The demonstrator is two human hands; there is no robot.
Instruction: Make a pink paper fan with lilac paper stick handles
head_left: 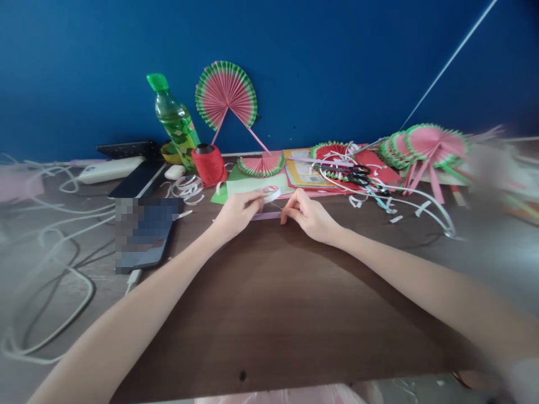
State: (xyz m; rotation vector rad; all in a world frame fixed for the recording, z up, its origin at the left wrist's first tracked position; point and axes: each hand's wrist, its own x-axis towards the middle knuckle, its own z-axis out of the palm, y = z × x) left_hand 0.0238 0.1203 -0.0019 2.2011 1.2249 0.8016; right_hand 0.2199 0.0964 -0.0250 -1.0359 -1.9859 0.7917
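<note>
My left hand (241, 214) is closed around the near side of a small white tape roll (273, 196), whose rim shows past the fingers. A thin strip of tape (277, 206) runs across from it to my right hand (310, 217), where thumb and forefinger pinch its end. Just below, a narrow purple paper strip (266, 215) spans the gap between both hands near the tabletop; I cannot tell whether the fingers touch it. Behind the hands are light green paper (246, 183) and a small watermelon-coloured pleated paper fan (261, 165).
A round paper fan (226, 92) leans on the blue wall. On the left stand a green bottle (174, 120) and a red thread spool (209, 165); a phone (154, 233) and white cables (90, 286) lie nearer. At right are black scissors (357, 174), paper scraps and more fans (435, 147).
</note>
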